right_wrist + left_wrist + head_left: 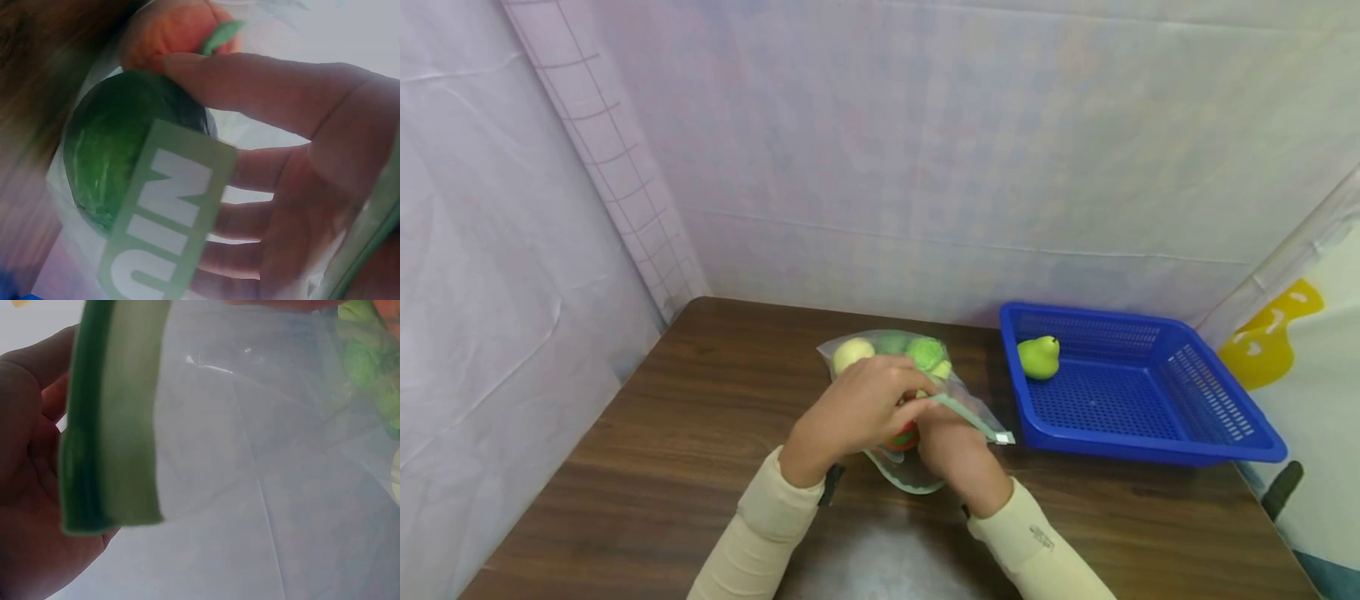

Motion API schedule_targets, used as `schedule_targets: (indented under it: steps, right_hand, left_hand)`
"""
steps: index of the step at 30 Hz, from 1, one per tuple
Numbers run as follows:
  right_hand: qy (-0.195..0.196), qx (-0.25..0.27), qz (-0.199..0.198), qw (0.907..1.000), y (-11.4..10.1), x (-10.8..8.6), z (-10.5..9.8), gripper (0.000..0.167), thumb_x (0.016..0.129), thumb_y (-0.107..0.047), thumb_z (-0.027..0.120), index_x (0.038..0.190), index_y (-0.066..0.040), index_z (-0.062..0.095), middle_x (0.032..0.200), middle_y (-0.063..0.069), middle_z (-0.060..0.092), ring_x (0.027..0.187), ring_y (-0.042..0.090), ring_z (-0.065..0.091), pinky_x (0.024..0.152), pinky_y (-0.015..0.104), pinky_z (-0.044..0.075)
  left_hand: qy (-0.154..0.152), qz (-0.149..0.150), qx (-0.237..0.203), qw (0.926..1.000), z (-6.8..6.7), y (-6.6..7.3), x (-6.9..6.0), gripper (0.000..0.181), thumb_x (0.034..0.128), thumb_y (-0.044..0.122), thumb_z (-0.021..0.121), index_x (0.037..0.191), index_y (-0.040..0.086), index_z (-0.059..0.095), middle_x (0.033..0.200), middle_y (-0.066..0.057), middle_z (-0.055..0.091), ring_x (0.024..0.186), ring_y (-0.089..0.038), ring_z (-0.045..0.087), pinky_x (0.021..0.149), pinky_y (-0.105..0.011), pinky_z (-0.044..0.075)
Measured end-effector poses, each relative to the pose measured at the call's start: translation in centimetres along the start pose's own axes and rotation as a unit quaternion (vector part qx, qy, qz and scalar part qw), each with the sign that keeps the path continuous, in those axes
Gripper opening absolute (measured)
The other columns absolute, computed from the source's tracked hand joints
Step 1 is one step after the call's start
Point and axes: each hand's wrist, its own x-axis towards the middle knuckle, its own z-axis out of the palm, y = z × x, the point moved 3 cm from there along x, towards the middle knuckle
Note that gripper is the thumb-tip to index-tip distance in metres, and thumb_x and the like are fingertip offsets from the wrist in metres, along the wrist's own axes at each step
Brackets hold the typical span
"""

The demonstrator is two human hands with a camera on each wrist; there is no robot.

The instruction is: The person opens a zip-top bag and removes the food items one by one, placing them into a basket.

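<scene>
A clear zip bag (973, 408) with a green-edged mouth lies on the table and holds several fruit and vegetable shapes, among them a pale yellow round one (852, 354) and a leafy green one (927, 353). My left hand (857, 410) pinches the bag's rim between thumb and fingers; its green strip (128, 412) stands large in the left wrist view. Inside the bag, my right hand (331, 144) has thumb and fingers around a dark green, shiny round thing (100, 156). An orange-red fruit with a green leaf (178, 34) lies against the thumb.
A blue perforated basket (1150, 447) stands on the right of the brown wooden table (685, 450), close to the bag. One green pear (1040, 358) lies in its left end. White cloth (880, 167) hangs behind the table.
</scene>
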Motion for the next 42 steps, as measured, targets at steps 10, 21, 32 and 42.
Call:
schedule_targets:
  steps: [10, 21, 32, 42]
  right_hand:
    - [0.009, 0.009, -0.049, 0.9987, -1.0, -1.3, -1.5, 0.023, 0.074, -0.012, 0.078, 0.096, -0.008, 0.072, 0.102, 0.009, 0.070, 0.090, 0.026, 0.067, 0.069, 0.044, 0.058]
    - [0.093, -0.032, -0.199, 0.9751, -2.0, -5.1, -5.3, 0.058, 0.071, -0.028, 0.086, 0.118, -0.001, 0.067, 0.117, 0.017, 0.063, 0.099, 0.036, 0.062, 0.083, 0.046, 0.056]
    - [0.125, -0.002, -0.264, 0.9565, -2.0, -7.9, -8.2, 0.056, 0.069, -0.028, 0.087, 0.119, -0.014, 0.066, 0.122, 0.004, 0.060, 0.108, 0.026, 0.056, 0.090, 0.040, 0.053]
    - [0.162, 0.089, -0.313, 0.9315, 0.4, -7.9, -11.1, 0.056, 0.074, -0.023, 0.085, 0.126, -0.015, 0.065, 0.133, 0.003, 0.058, 0.121, 0.022, 0.053, 0.094, 0.038, 0.054]
  left_hand:
    - [0.004, -0.015, -0.003, 0.9999, -0.2, -0.2, 0.0, 0.014, 0.0953, 0.028, 0.072, 0.100, 0.019, 0.080, 0.093, 0.007, 0.071, 0.080, -0.005, 0.063, 0.072, -0.025, 0.051]
    - [-0.014, -0.038, -0.012, 0.9991, -0.3, -0.4, -0.1, 0.015, 0.0979, 0.028, 0.068, 0.104, 0.020, 0.079, 0.098, 0.009, 0.071, 0.080, -0.002, 0.061, 0.070, -0.021, 0.050]
    - [-0.006, -0.041, -0.008, 0.9991, -0.4, -0.6, -0.1, 0.014, 0.0971, 0.027, 0.070, 0.104, 0.019, 0.079, 0.100, 0.008, 0.072, 0.081, -0.003, 0.061, 0.070, -0.022, 0.050]
    - [-0.005, -0.033, 0.011, 0.9994, -0.5, -0.7, -0.1, 0.010, 0.0955, 0.023, 0.072, 0.103, 0.021, 0.079, 0.092, 0.010, 0.069, 0.073, -0.002, 0.054, 0.064, -0.019, 0.046]
